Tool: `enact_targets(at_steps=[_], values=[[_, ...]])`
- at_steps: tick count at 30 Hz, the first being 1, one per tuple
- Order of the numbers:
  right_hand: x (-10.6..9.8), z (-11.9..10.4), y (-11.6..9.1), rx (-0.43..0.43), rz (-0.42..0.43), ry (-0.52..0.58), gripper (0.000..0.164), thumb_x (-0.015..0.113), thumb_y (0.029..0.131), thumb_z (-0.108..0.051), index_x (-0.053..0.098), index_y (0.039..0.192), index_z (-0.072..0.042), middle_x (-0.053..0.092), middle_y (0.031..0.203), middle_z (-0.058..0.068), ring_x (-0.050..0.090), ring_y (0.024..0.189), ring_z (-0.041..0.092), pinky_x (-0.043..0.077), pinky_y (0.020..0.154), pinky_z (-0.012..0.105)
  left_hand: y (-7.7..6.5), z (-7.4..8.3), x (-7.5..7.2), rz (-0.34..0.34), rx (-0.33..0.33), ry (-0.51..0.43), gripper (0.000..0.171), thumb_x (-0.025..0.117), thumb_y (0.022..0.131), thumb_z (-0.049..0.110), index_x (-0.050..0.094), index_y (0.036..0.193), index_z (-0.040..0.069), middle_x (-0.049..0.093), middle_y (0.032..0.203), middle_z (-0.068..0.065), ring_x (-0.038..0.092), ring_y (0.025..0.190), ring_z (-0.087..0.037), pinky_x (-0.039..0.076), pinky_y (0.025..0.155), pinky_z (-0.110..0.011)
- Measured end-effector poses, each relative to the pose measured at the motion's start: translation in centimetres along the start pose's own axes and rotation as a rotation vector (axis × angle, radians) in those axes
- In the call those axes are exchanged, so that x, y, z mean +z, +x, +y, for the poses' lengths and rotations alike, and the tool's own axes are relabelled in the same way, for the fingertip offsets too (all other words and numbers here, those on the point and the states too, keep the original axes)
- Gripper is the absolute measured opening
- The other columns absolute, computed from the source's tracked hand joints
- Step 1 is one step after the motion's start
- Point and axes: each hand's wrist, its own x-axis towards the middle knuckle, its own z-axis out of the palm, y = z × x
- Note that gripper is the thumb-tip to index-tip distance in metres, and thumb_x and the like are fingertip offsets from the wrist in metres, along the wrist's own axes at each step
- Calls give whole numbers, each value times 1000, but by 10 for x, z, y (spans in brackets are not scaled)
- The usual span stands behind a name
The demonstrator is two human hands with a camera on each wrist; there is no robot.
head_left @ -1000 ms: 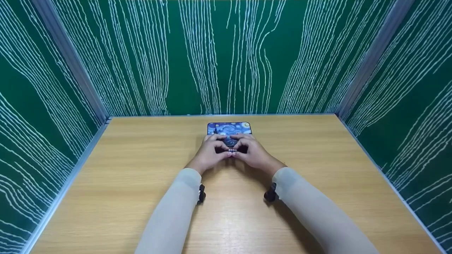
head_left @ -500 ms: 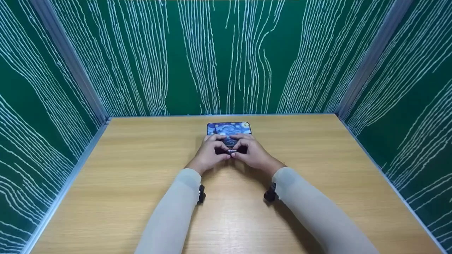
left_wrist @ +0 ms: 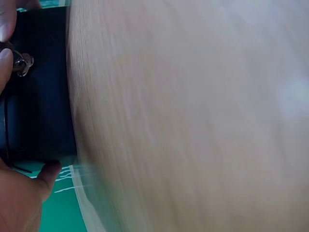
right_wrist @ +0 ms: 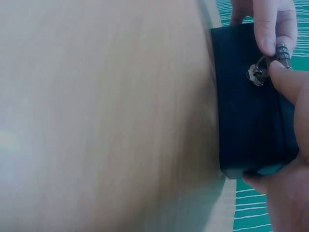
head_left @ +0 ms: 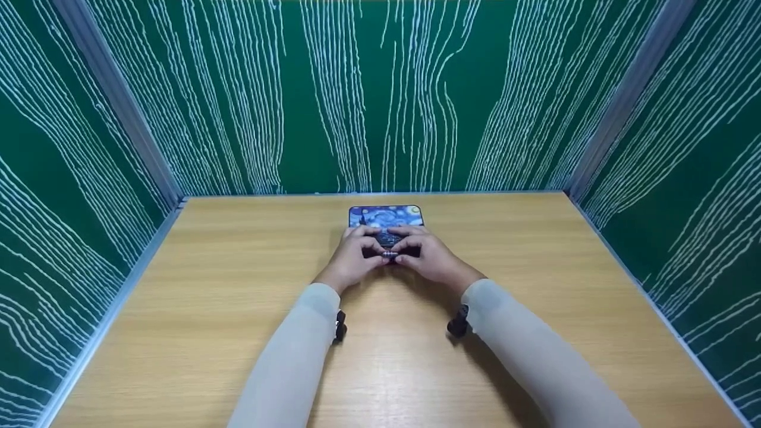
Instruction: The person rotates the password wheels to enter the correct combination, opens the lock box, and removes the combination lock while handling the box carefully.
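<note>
A small dark box (right_wrist: 241, 116) with a blue swirling painting on its lid (head_left: 386, 215) stands on the table. On its front, a metal hasp (right_wrist: 256, 76) carries a small combination padlock (right_wrist: 283, 52) with ridged number wheels. My left hand (head_left: 355, 257) and right hand (head_left: 432, 257) reach around the box from either side, with other fingers along its lid and sides. Both hands pinch the padlock between thumb and index finger, one at each end. In the left wrist view, fingers hide most of the padlock beside the hasp (left_wrist: 24, 64).
The wooden table (head_left: 238, 333) runs back to a green wall (head_left: 380, 107) with white wavy lines. Similar green panels rise at left and right, joined by grey corner posts (head_left: 128, 107). A dark wrist camera (head_left: 458, 324) sits under the right sleeve.
The thumbs, close together at the padlock before, now sit slightly further apart. My right hand and forearm have shifted a little to the right. The box stays in place.
</note>
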Motion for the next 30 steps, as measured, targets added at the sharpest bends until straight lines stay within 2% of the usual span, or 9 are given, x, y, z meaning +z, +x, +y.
enact_targets(at_steps=[5, 11, 16, 17, 18, 21, 24, 25, 30], values=[[-3, 0, 0, 19, -12, 0, 23, 75, 106, 1, 88, 122, -10, 60, 171, 5, 39, 170, 40, 27, 142, 62, -1, 2, -1, -3, -14, 1, 6, 90, 99, 19, 86, 95, 21, 61, 165, 3, 40, 161, -29, 30, 141, -48], [-1, 2, 1, -42, 16, -1, 20, 76, 104, 3, 88, 119, -5, 64, 166, 12, 45, 165, 44, 32, 139, 62, 0, 1, 0, 14, 13, -18, 4, 91, 98, 16, 87, 96, 16, 63, 163, 0, 41, 160, -30, 33, 139, -48], [0, 4, 2, -54, 26, -3, 21, 77, 103, 4, 87, 119, -4, 64, 166, 13, 46, 164, 45, 33, 139, 62, 1, -2, 0, 10, 29, -43, 5, 91, 98, 15, 87, 95, 17, 63, 163, 0, 41, 160, -32, 31, 140, -50], [0, 4, 2, -54, 27, -4, 21, 77, 103, 4, 87, 119, -4, 64, 165, 14, 47, 164, 45, 33, 139, 62, 1, -3, -1, 8, 31, -48, 5, 90, 98, 16, 87, 95, 18, 63, 164, 0, 40, 161, -32, 31, 140, -51], [0, 4, 2, -55, 29, -5, 21, 77, 102, 4, 87, 118, -4, 64, 165, 14, 47, 163, 45, 33, 139, 62, 6, -14, 2, 9, 54, -53, 7, 92, 97, 20, 87, 93, 19, 63, 164, 3, 40, 161, -30, 29, 141, -48], [1, 3, 2, -60, 33, -4, 19, 78, 102, 4, 87, 117, -4, 65, 165, 14, 47, 163, 46, 33, 139, 62, 7, -15, 1, 3, 54, -51, 8, 91, 98, 20, 86, 92, 21, 62, 164, 3, 39, 162, -30, 28, 142, -50], [1, 2, 2, -69, 39, 1, 17, 79, 102, 3, 88, 114, -4, 65, 164, 15, 48, 162, 45, 33, 139, 62, 6, -13, 1, -3, 43, -33, 8, 91, 98, 21, 85, 92, 21, 62, 165, 3, 38, 163, -30, 28, 142, -49], [2, 2, 2, -71, 42, 4, 16, 79, 102, 3, 88, 114, -4, 65, 164, 15, 48, 162, 45, 33, 139, 62, 1, -1, -3, -6, 19, -23, 7, 90, 98, 17, 86, 94, 20, 61, 166, 1, 38, 163, -33, 28, 142, -51], [2, 1, 2, -55, 36, 8, 14, 79, 103, 0, 88, 113, -4, 65, 164, 14, 48, 163, 43, 32, 140, 60, -2, 4, -3, -1, 8, 0, 5, 90, 98, 15, 87, 95, 17, 61, 166, 0, 39, 162, -31, 29, 141, -49]])
